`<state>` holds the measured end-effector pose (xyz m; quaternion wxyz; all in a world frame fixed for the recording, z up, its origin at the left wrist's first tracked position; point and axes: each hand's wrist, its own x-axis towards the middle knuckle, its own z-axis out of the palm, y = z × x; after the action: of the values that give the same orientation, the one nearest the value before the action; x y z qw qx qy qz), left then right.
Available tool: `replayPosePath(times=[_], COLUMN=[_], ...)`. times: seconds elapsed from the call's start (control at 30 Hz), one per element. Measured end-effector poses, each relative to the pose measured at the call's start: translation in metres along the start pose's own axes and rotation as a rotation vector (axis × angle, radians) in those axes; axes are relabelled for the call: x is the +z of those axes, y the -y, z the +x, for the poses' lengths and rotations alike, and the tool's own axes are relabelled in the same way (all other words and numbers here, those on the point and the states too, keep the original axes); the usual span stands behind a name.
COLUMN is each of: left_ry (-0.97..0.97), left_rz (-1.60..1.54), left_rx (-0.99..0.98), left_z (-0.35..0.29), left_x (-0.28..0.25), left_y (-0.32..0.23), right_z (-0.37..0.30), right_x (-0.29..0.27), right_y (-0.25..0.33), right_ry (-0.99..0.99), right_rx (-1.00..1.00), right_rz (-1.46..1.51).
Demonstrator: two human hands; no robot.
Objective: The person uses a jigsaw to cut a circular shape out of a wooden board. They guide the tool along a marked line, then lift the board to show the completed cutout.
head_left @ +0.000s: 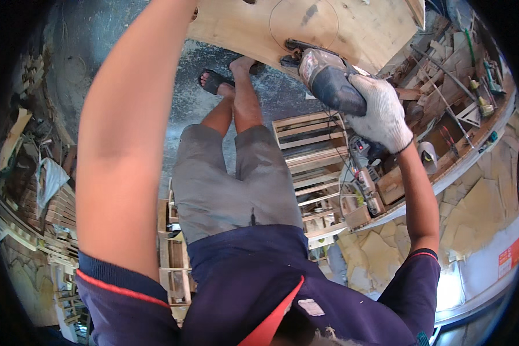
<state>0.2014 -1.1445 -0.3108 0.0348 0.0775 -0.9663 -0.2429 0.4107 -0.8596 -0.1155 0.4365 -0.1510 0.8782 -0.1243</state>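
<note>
White-gloved right fingers wrap the power tool, long axis pointing up-left; left fingers unseen.

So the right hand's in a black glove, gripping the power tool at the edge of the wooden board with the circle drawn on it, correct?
Wrong on the glove colour: the head view shows the right hand in a white glove, gripping the power tool at the edge of the wooden board with the circle drawn on it.
</note>
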Motion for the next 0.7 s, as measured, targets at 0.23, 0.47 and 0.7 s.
replayPosePath(times=[0.23, 0.47, 0.7], left_ry=[0.056, 0.058, 0.107], left_rz=[0.152, 0.15, 0.115], left_rx=[-0.223, -0.214, -0.25], left_z=[-0.112, -0.121, -0.121], left_x=[-0.03, -0.034, -0.032], left_y=[0.062, 0.053, 0.049], right_z=[0.005, 0.01, 0.007], right_x=[-0.003, -0.004, -0.004], right_y=[-0.005, -0.005, -0.002], right_ry=[0.022, -0.031, -0.046], right_rx=[-0.106, -0.183, -0.129], right_rz=[-0.063, -0.098, -0.054])
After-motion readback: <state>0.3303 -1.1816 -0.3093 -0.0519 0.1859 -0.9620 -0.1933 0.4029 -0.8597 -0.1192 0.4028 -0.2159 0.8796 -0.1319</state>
